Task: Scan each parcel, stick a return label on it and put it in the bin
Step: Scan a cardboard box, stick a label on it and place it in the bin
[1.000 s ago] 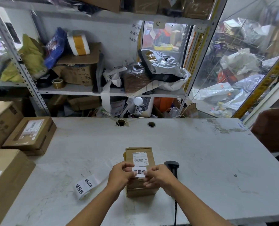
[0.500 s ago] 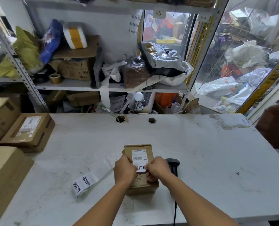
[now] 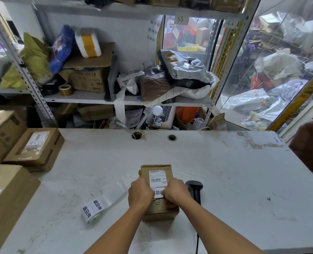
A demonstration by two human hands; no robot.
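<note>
The bench (image 3: 216,171) carries a small cardboard parcel (image 3: 159,208) straight ahead of the person, its long axis running away from the body, the shipping label (image 3: 157,178) at the far half. Both hands lie on its top. The left hand (image 3: 140,194) and the right hand (image 3: 177,192) sit side by side with curled fingers, and the grip of each presses the return label (image 3: 158,192) down between them; only its middle shows. The label lies just on the near side of the shipping label, its print reading across the parcel. The scanner (image 3: 195,189) lies just beyond the right grip, parallel to the parcel. The label roll (image 3: 94,209) lies well apart from the left grip. No bin is clearly seen, so the direction of the drop cannot be told.
</note>
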